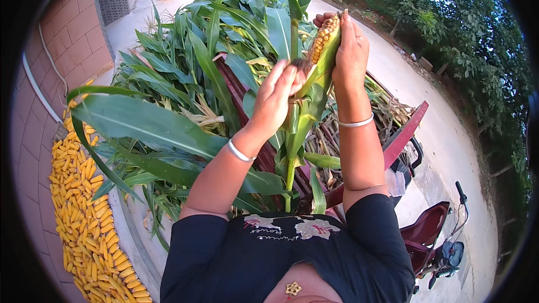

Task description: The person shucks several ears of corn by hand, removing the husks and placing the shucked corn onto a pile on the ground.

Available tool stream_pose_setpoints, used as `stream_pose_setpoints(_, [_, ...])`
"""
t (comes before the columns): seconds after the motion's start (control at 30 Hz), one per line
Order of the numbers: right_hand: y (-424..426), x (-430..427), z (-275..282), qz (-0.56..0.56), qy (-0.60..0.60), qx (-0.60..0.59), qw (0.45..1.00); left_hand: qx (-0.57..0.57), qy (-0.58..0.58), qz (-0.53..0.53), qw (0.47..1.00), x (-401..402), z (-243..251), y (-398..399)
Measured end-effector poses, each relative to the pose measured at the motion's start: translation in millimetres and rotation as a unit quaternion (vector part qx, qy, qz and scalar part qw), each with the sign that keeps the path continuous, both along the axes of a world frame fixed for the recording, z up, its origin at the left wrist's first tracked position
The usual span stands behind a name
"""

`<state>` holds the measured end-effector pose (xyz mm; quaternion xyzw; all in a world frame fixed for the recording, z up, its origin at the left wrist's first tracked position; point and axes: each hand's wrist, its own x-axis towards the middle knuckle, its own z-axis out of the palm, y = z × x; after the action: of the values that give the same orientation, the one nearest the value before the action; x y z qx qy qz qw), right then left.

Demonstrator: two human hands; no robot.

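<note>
A maize stalk (pixel 290 172) stands upright before my chest, its long green leaf (pixel 151 124) reaching out to the left. On it is an ear of corn (pixel 324 40) with its yellow kernels partly bare and the green husk (pixel 328 57) still on the right side. My right hand (pixel 351 48) grips the upper part of the ear from the right, fingers behind its tip. Lower down, my left hand (pixel 278 94), slightly blurred, is closed on peeled husk with dark brown silk (pixel 302 66) beside the ear's base.
Cut maize plants (pixel 177 54) are heaped ahead and left. A dark red cart side panel (pixel 406 132) rises at right, near dry stalks (pixel 332 147). Husked cobs (pixel 88 219) lie along the tiled wall (pixel 33 168). A red-seated tricycle (pixel 425 235) stands at lower right.
</note>
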<state>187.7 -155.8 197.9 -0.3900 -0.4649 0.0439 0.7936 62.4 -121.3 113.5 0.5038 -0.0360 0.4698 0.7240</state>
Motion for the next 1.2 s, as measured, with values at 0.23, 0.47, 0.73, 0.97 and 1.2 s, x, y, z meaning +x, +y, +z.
stream_pose_setpoints(0.23, [-4.0, -7.5, -3.4, 0.073, 0.112, 0.048, 0.99, 0.102, -0.057, -0.01, 0.993, -26.6, -4.8, 14.0])
stream_pose_setpoints(0.47, [-2.9, 13.6, -15.7, 0.154, 0.182, 0.099, 0.966, 0.036, -0.163, -0.043, 0.985, 15.6, 55.8, 14.5])
stream_pose_setpoints(0.73, [7.2, 74.2, -37.4, 0.211, 0.304, 0.175, 0.912, -0.058, -0.091, -0.129, 0.986, 29.1, 35.8, 3.4])
stream_pose_setpoints(0.97, [-2.0, 109.4, -37.9, 0.265, 0.343, 0.113, 0.894, -0.054, -0.019, -0.102, 0.993, -23.7, -44.7, -26.0])
stream_pose_setpoints(1.2, [7.4, 61.3, -23.9, 0.292, 0.34, 0.089, 0.89, -0.028, -0.005, -0.03, 0.999, -97.8, -121.7, -46.7])
